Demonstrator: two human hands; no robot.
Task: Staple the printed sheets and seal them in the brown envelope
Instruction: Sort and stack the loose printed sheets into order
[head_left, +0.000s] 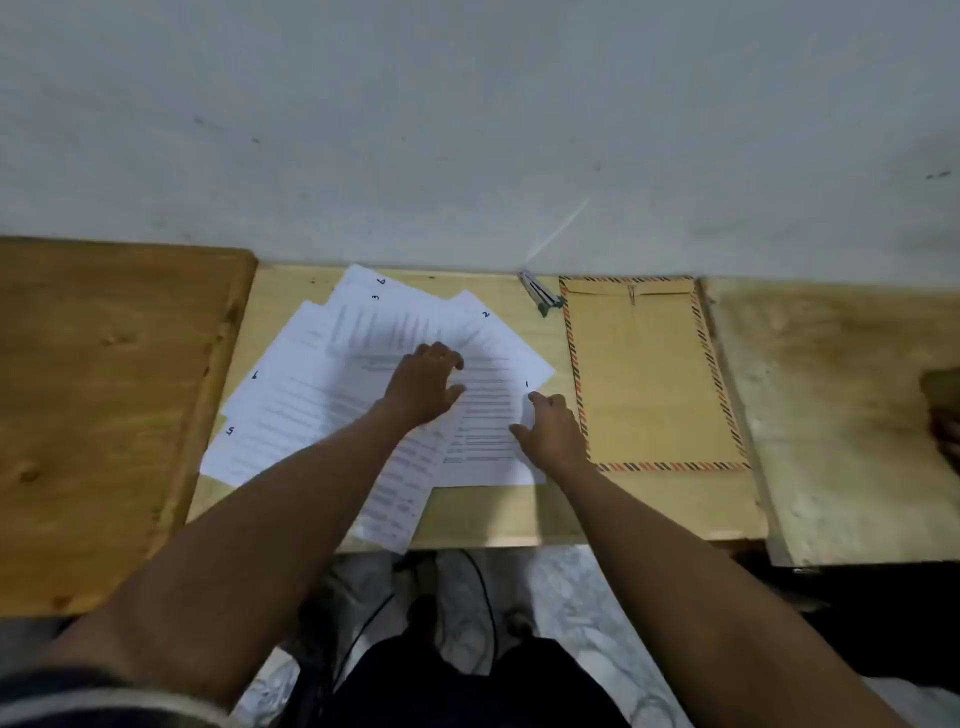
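Item: printed sheets (322, 395), white, several, fanned loosely and overlapping on the light wooden table (483, 519), each bearing a handwritten number near a corner; the figures 1, 2, 3, 5 and 6 are legible, one further mark is not. One sheet's lower end overhangs the near table edge. Item: left hand (423, 387), palm down on the middle of the fan, fingers spread and lightly bent, pressing the top sheets flat; nothing is gripped. Item: right hand (550, 428), at the right edge of the sheet marked 1, forefinger and thumb apart and touching the paper margin; whether the edge is pinched or merely touched cannot be told. Item: brown envelope (649, 384), large, with a striped red-and-dark border, lying flat on the table just right of the sheets, flap end toward the wall, its left edge beside the right hand; the hand's wrist partly overlaps its lower left corner. Item: stapler (540, 293), small, metallic, lying at the back of the table against the wall, between the top of the sheets and the envelope's upper left corner, apart from both hands. Item: darker wooden board (104, 415), adjoining the table on the left. Item: pale worn board (841, 415), adjoining on the right. Item: grey wall (467, 130) behind. Item: dark cable (483, 597) on the mottled floor below the table edge.
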